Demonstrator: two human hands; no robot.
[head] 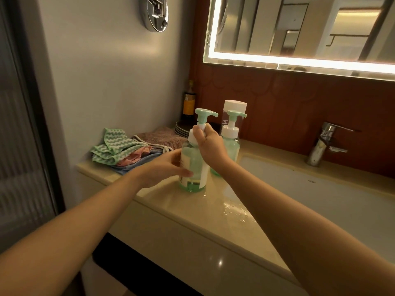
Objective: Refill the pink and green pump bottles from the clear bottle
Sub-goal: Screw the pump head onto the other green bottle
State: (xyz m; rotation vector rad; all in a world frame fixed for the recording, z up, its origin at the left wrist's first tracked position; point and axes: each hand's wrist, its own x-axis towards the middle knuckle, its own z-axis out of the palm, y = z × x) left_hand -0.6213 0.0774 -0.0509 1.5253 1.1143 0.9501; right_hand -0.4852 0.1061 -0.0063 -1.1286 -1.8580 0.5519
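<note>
A green pump bottle (pixel 193 167) stands upright on the beige counter (pixel 224 212). My left hand (pixel 164 167) holds its body from the left. My right hand (pixel 208 142) grips the white collar under its green pump head. A second green pump bottle (pixel 230 133) stands just behind it to the right. Behind that one rises a clear bottle with a white cap (pixel 234 107), mostly hidden. No pink bottle shows in this view.
Folded cloths (pixel 119 150) and a stack of plates (pixel 181 128) lie at the counter's back left, with a dark bottle (pixel 189 101) in the corner. The sink basin (pixel 320 189) and chrome tap (pixel 324 144) are to the right. Water glistens on the counter near the basin.
</note>
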